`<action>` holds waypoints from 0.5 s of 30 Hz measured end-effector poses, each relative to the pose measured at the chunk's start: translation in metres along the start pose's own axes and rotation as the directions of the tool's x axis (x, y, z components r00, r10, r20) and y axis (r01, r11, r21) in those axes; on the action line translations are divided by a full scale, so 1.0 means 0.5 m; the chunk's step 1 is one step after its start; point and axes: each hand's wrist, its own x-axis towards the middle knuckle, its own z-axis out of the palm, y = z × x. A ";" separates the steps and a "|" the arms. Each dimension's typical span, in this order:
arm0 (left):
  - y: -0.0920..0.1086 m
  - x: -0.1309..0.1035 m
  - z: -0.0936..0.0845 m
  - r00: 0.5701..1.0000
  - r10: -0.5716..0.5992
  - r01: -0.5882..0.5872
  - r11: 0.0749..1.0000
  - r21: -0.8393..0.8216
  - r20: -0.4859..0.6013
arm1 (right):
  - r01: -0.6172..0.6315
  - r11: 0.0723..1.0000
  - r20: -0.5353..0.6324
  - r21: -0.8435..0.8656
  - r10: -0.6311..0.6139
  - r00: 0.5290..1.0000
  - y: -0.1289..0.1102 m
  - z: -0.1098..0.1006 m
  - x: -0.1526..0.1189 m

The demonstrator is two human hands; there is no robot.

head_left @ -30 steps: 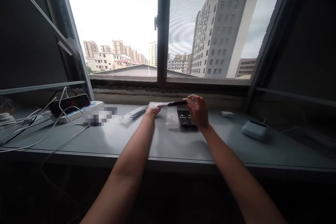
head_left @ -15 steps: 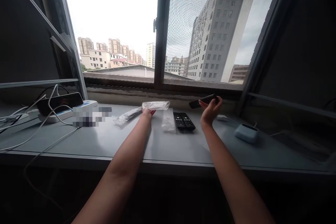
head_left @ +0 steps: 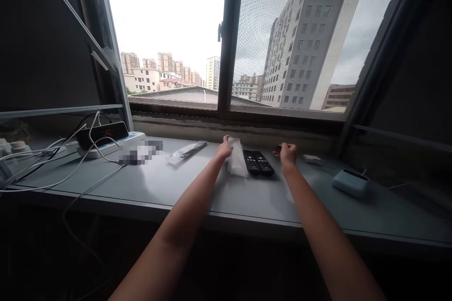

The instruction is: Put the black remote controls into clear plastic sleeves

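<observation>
My left hand (head_left: 224, 147) is closed at the top left edge of a translucent plastic bag (head_left: 238, 159), pinching it over the desk. Just right of the bag, two black remote controls (head_left: 259, 163) lie side by side with their buttons facing up. My right hand (head_left: 288, 154) is curled shut beyond their right side, around a black remote control (head_left: 278, 148); only its dark end shows, the rest hidden by the fingers. Further left, another plastic sleeve (head_left: 186, 153) lies slantwise on the desk, with something dark inside.
A light blue box-shaped device (head_left: 350, 183) sits on the right of the grey desk (head_left: 247, 202), near a small white adapter (head_left: 312, 158). At left, a phone (head_left: 108, 135) leans on a white power strip (head_left: 136, 138) among white cables (head_left: 70, 176). A window rises behind.
My left hand has brought its plastic bag right and down, over where another bag lay. My right hand has lowered the remote control towards the desk. The view has shifted slightly left.
</observation>
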 end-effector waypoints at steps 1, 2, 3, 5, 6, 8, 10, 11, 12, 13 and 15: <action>0.001 -0.010 -0.002 0.998 0.058 -0.049 0.968 0.245 -0.031 | -0.076 0.997 0.018 -0.024 0.077 0.997 0.000 -0.003 -0.001; 0.002 -0.020 -0.004 0.993 0.110 -0.079 0.864 0.496 -0.033 | -0.147 0.987 0.036 -0.057 0.149 0.988 -0.002 -0.005 -0.003; 0.004 -0.029 -0.005 0.990 0.140 -0.095 0.708 0.700 -0.007 | -0.197 0.976 0.057 -0.093 0.202 0.978 -0.006 -0.008 -0.005; 0.010 -0.043 -0.004 0.990 0.114 -0.127 0.400 0.908 0.088 | -0.268 0.949 0.099 -0.168 0.287 0.953 -0.014 -0.013 -0.011; 0.014 -0.049 -0.002 0.987 0.096 -0.151 0.275 0.949 0.129 | -0.292 0.934 0.119 -0.207 0.320 0.940 -0.018 -0.016 -0.014; 0.021 -0.056 0.005 0.980 0.090 -0.189 0.124 0.974 0.179 | -0.323 0.904 0.156 -0.281 0.375 0.914 -0.024 -0.021 -0.019; 0.026 -0.060 0.014 0.974 0.077 -0.217 0.086 0.972 0.211 | -0.334 0.875 0.187 -0.350 0.415 0.890 -0.031 -0.027 -0.022; 0.027 -0.060 0.018 0.971 0.066 -0.236 0.087 0.968 0.231 | -0.334 0.862 0.201 -0.382 0.430 0.880 -0.034 -0.030 -0.023; 0.027 -0.059 0.021 0.965 0.046 -0.262 0.092 0.961 0.259 | -0.330 0.849 0.214 -0.412 0.442 0.871 -0.036 -0.033 -0.024; 0.025 -0.057 0.024 0.955 0.013 -0.295 0.098 0.950 0.295 | -0.322 0.837 0.227 -0.442 0.452 0.863 -0.039 -0.036 -0.025; 0.018 -0.051 0.028 0.924 -0.085 -0.362 0.111 0.925 0.372 | -0.301 0.815 0.253 -0.496 0.467 0.847 -0.044 -0.040 -0.027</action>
